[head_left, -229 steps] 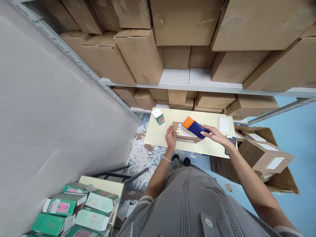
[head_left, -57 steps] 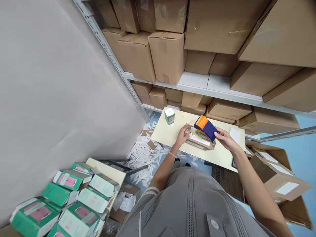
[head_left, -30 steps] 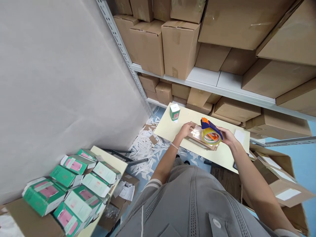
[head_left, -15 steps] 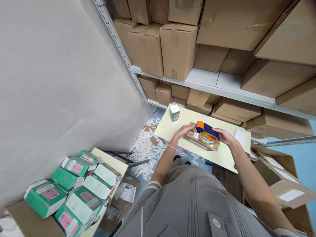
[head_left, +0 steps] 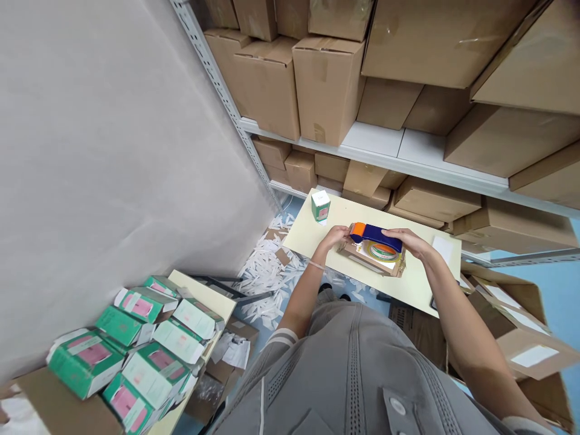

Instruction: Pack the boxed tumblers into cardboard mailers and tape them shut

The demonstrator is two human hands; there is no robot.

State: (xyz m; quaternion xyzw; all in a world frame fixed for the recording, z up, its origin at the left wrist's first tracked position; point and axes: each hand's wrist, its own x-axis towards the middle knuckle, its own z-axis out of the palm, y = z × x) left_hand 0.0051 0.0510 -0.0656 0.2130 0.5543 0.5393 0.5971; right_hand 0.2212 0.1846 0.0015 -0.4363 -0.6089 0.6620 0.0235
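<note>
A small brown cardboard box [head_left: 362, 261] lies on the pale yellow table [head_left: 299, 234] in front of me. My right hand [head_left: 411, 244] is closed around the rear of a navy-blue tape dispenser [head_left: 377, 237] with an orange front. Its roll of clear tape [head_left: 384, 251] sits just over the box top. At the box's left end, my left hand [head_left: 334, 238] has its fingers closed on the cardboard, right beside the dispenser's orange end. Those fingertips are partly hidden. A green and white carton [head_left: 321, 206] stands upright near the table's far left corner.
Shelves full of cardboard boxes [head_left: 326, 90] rise behind the table. Several green cartons [head_left: 154, 356] cover a side table at left. White paper strips [head_left: 265, 272] litter the floor. An open carton [head_left: 525, 320] holding boxes stands at right, and a grey wall [head_left: 113, 151] borders the left.
The tape dispenser has shifted left and levelled out over the box, its orange end now closer to my left hand. My left hand has moved slightly left.
</note>
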